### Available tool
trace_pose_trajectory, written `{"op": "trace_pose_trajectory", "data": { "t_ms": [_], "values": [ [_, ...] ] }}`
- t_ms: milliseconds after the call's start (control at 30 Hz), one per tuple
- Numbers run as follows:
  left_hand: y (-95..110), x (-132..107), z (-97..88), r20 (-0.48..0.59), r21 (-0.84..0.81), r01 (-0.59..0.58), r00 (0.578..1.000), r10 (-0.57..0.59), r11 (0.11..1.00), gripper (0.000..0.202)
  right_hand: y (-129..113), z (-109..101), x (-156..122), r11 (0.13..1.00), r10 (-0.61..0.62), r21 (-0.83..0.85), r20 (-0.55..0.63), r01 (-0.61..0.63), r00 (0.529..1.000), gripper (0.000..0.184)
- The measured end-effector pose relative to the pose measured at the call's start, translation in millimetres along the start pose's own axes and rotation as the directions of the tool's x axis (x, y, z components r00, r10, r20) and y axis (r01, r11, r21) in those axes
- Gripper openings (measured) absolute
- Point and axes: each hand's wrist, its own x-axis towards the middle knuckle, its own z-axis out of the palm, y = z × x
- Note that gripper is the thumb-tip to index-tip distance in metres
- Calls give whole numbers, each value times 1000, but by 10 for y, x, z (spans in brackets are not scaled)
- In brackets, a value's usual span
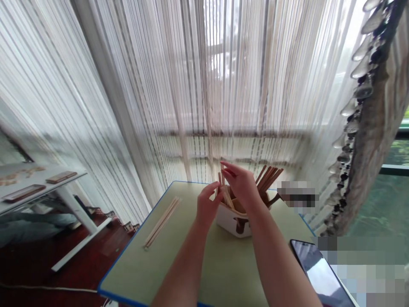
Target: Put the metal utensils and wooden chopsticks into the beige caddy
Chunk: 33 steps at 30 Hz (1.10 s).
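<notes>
A white box-shaped holder with a brown pattern on its front stands on the table. Several dark brown chopsticks lean out of its right side, and pale chopsticks stand at its left. Over the holder, my right hand is closed, its thumb and fingers pinching the upper part of a pale chopstick. My left hand is at the holder's left rim, index finger and thumb closed around pale chopsticks lower down. My right hand and forearm partly cover the holder's inside.
A pair of pale chopsticks lies on the left of the green, blue-edged table. A phone rests at the right edge. A dark handle juts out right of the holder. Another table with wooden pieces stands left; curtains hang behind.
</notes>
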Motion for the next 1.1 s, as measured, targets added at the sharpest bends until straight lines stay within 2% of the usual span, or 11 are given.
{"op": "trace_pose_trajectory", "data": {
  "t_ms": [100, 200, 300, 467, 567, 667, 800, 900, 1000, 1100],
  "values": [
    [-38, 1, 41, 33, -70, 61, 998, -59, 996, 29, 112, 37, 13, 997, 47, -60, 76, -42, 996, 27],
    [-22, -15, 85, 16, -11, 96, 995, -96, 995, 34, 187, 7, 18, 991, 94, -108, 125, -81, 988, 21],
    [30, -47, 108, 22, 87, 82, 996, -84, 993, 35, 199, -84, 18, 989, 123, -101, 156, -108, 980, 18],
    [149, -89, 66, 42, 103, 101, 994, -106, 990, 28, 203, -263, 11, 979, 200, 21, 104, -203, 974, 21],
    [214, -94, 43, 81, 51, 114, 990, -118, 992, 29, 250, -350, -1, 961, 276, -5, 95, -277, 956, 24],
    [253, -91, 54, 124, -12, 124, 985, -122, 992, 34, 282, -397, -15, 942, 316, 33, 253, -335, 914, 22],
    [257, -86, 95, 140, -40, 105, 985, -99, 994, 38, 248, -349, -42, 927, 268, 136, 411, -349, 871, 21],
    [245, -91, 112, 159, -56, 120, 981, -109, 991, 37, 214, -253, -67, 897, 231, 209, 531, -390, 815, 21],
    [247, -102, 99, 161, -42, 115, 981, -107, 992, 29, 226, -190, -87, 851, 231, 259, 597, -458, 768, 22],
    [273, -106, 63, 198, -8, 81, 977, -78, 997, 24, 269, -210, -103, 815, 223, 302, 623, -494, 750, 21]
  ]
}}
